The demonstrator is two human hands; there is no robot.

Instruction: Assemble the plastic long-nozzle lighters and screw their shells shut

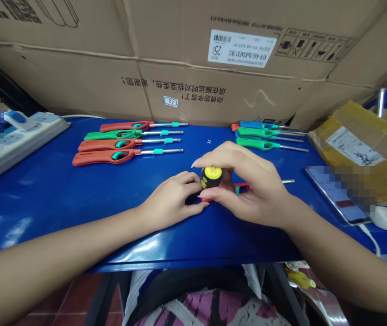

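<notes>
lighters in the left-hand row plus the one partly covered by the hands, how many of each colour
Red or orange-red lighters in the row: 3
Green lighter in the row: 1
Partly covered red lighter: 1
Total: 5 (4 red or orange-red, 1 green)

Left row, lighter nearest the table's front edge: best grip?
Probably the solid handle, left of the trigger, from above on the near side: the lighter lies flat, metal neck pointing right, another lighter close behind, blue tabletop in front.
</notes>
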